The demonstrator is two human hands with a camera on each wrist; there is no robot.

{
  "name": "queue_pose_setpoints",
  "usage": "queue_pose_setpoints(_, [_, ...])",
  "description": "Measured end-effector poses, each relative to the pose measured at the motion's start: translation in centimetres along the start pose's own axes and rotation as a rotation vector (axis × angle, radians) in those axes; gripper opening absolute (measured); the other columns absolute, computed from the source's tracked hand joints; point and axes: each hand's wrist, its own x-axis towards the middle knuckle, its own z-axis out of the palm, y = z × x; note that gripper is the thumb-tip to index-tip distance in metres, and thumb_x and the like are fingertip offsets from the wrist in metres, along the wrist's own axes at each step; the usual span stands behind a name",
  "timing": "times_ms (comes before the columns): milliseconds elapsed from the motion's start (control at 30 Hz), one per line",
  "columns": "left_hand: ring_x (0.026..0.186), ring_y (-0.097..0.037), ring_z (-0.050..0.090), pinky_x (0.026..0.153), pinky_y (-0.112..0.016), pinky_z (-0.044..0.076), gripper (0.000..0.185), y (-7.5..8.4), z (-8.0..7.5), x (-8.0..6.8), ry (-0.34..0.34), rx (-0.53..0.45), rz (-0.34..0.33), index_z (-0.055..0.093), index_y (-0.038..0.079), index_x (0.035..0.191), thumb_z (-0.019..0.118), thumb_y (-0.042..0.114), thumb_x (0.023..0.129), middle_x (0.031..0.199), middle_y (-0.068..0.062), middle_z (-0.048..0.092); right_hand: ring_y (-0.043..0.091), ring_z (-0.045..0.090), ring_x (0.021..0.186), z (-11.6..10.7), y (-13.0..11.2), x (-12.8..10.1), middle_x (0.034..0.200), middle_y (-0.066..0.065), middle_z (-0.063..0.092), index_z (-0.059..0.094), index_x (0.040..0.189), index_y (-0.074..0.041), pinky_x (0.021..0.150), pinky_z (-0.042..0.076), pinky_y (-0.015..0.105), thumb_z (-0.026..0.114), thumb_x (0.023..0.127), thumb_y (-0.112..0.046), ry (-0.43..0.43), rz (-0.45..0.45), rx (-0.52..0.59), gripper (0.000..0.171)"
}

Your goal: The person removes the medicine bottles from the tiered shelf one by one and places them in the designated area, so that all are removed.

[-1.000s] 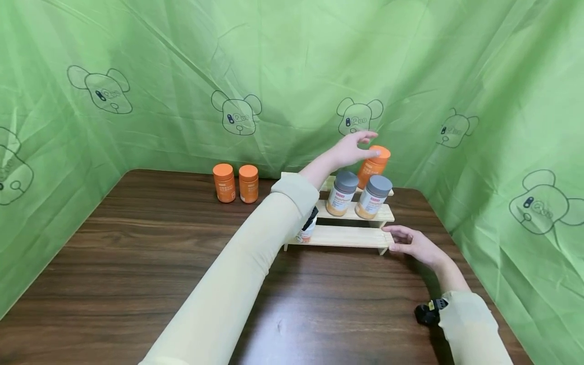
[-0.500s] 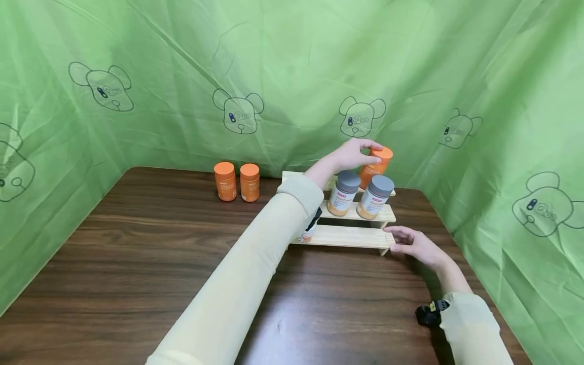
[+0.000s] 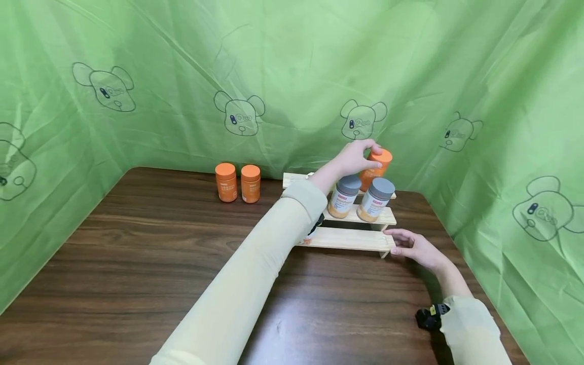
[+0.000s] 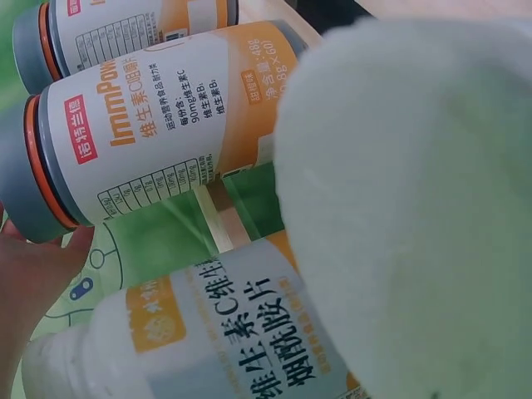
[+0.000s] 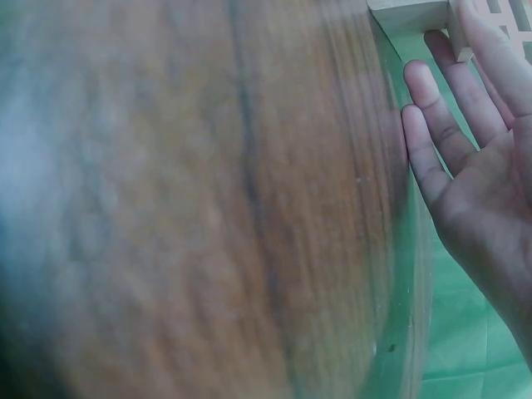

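A stepped wooden rack [image 3: 347,238] stands at the back right of the brown table [image 3: 137,263]. My left hand [image 3: 356,157] reaches over it and grips the lid of an orange bottle [image 3: 375,170] on the top step. Two grey-lidded bottles [image 3: 343,195] [image 3: 376,199] stand on the middle step; they fill the left wrist view [image 4: 158,116] beside my sleeve [image 4: 416,208]. Part of a small bottle [image 3: 308,238] peeks out behind my left sleeve on the lowest step. My right hand [image 3: 408,246] rests with straight fingers [image 5: 445,125] against the rack's right end [image 5: 411,15].
Two more orange bottles [image 3: 226,182] [image 3: 250,183] stand side by side at the back of the table, left of the rack. Green cloth [image 3: 274,76] with bear prints walls the table on three sides, close behind the rack.
My left hand has come down from just above the orange bottle's lid and closed its fingers round it. The right hand has stayed at the rack's end.
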Motion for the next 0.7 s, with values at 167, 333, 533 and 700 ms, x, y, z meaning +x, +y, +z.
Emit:
queue_pose_setpoints(167, [0.115, -0.014, 0.054, 0.093, -0.017, 0.042, 0.027, 0.04, -0.01, -0.29, 0.029, -0.007, 0.01, 0.062, 0.013, 0.103, 0.076, 0.02, 0.081, 0.125, 0.002, 0.06, 0.005, 0.061, 0.103, 0.18, -0.12, -0.11, 0.119, -0.007, 0.063, 0.047, 0.135, -0.001, 0.082, 0.051, 0.023, 0.067, 0.087, -0.009, 0.015, 0.025, -0.006, 0.052])
queue_pose_setpoints(333, [0.106, -0.013, 0.059, 0.085, -0.015, 0.046, 0.028, 0.34, -0.13, -0.65, 0.035, -0.032, -0.001, 0.064, 0.013, 0.102, 0.078, 0.018, 0.078, 0.123, 0.001, 0.061, 0.006, 0.06, 0.104, 0.09, -0.2, -0.39, 0.12, -0.002, 0.062, 0.047, 0.135, -0.002, 0.082, 0.051, 0.023, 0.066, 0.087, -0.01, 0.018, 0.035, -0.019, 0.052])
queue_pose_setpoints(533, [0.101, -0.011, 0.062, 0.081, -0.014, 0.046, 0.031, 0.58, -0.37, -0.82, 0.04, -0.027, 0.004, 0.066, 0.015, 0.106, 0.078, 0.017, 0.077, 0.118, 0.002, 0.064, 0.005, 0.06, 0.104, -0.3, -0.12, -0.53, 0.119, -0.002, 0.062, 0.047, 0.135, -0.003, 0.082, 0.051, 0.022, 0.066, 0.088, -0.01, 0.009, 0.05, -0.023, 0.052])
queue_pose_setpoints(700, [0.101, -0.011, 0.059, 0.081, -0.014, 0.046, 0.036, 0.54, -0.89, -0.99, 0.036, -0.025, 0.013, 0.066, 0.016, 0.114, 0.076, 0.017, 0.079, 0.12, 0.002, 0.063, 0.006, 0.061, 0.103, -0.41, -0.66, -0.26, 0.118, -0.007, 0.063, 0.047, 0.134, -0.002, 0.082, 0.051, 0.023, 0.067, 0.087, -0.01, -0.004, 0.047, 0.0, 0.052])
